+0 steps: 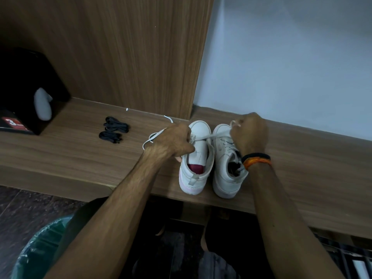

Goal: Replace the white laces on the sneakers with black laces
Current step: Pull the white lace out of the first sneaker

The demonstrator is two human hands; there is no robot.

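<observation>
Fingers of the left hand are curled round a white lace at the left sneaker; those of the right hand pinch a lace end above the right sneaker. A taut white strand is stretched between the hands, judged to be drawn out of the eyelets. Both sneakers are stood side by side, heels toward the table's front edge, toes toward the wall. Black laces are laid in two bundles well to the left, apart from the work, likely kept ready. Open room is noted left of the shoes; the wood panel limits travel behind.
</observation>
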